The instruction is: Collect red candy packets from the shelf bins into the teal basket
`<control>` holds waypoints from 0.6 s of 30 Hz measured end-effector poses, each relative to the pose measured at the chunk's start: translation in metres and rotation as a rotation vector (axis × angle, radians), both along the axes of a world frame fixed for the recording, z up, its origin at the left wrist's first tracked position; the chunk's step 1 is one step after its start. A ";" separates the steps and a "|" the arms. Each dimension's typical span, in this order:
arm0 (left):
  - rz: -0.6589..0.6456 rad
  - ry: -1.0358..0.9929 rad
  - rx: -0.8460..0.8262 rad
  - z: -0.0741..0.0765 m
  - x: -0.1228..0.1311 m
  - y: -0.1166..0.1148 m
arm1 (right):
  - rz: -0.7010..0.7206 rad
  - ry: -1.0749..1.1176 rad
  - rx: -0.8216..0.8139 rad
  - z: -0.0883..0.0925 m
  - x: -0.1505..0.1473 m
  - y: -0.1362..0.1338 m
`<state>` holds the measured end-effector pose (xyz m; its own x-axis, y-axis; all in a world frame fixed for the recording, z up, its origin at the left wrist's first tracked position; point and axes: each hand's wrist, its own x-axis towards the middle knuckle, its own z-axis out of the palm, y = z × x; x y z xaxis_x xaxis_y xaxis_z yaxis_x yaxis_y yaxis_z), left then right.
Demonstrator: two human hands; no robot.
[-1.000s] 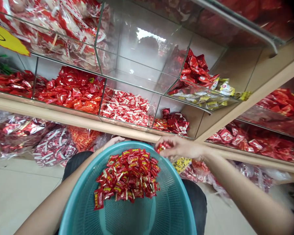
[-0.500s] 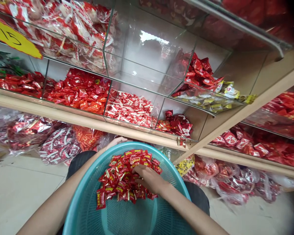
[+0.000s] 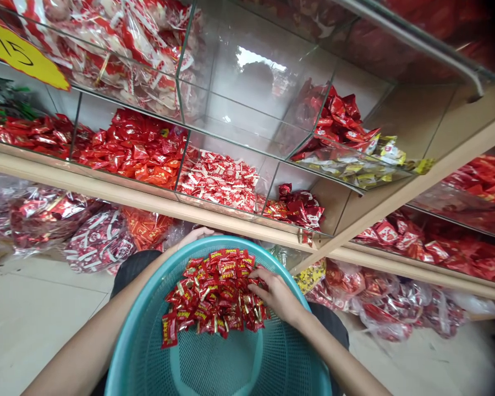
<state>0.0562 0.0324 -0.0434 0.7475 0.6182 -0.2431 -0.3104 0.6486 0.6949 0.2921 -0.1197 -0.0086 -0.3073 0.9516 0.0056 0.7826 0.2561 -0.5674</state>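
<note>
A teal plastic basket (image 3: pixel 144 308) with mesh walls stands between my knees. Small red-wrapped candies (image 3: pixel 214 291) with yellow lettering are heaped toward its far side. Reaching over the basket's right wall, my right hand (image 3: pixel 277 296) is at the right edge of the heap. Its fingers are curved but apart, touching the wrappers, with no candy visibly held. My left forearm runs along the outside of the basket, and my left hand (image 3: pixel 196 236) holds it at the far left, just beyond the rim; the fingertips are partly hidden.
Ahead are shelves with clear bins of red candies (image 3: pixel 136 148), red-and-white candies (image 3: pixel 220 179) and yellow-white packets (image 3: pixel 367 162). A wooden shelf edge (image 3: pixel 239 220) runs just past the basket. Filled plastic bags (image 3: pixel 101 242) lie beneath it on the tiled floor (image 3: pixel 45 297). A yellow price tag (image 3: pixel 22 52) hangs upper left.
My right hand has moved right, from the middle of the candy heap to its right edge, and its fingers have lifted partly out. My left hand stays by the far rim.
</note>
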 end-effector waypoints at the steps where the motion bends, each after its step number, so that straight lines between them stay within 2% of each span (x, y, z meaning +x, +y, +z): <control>1: -0.011 0.002 -0.013 0.001 0.000 0.000 | 0.002 -0.017 0.014 -0.002 0.003 -0.003; 11: 0.016 0.043 -0.079 0.005 0.001 -0.003 | 0.110 -0.321 0.097 -0.011 0.006 -0.017; 18: 0.020 0.056 -0.072 0.005 0.000 -0.003 | 0.255 -0.398 0.217 -0.013 -0.008 -0.014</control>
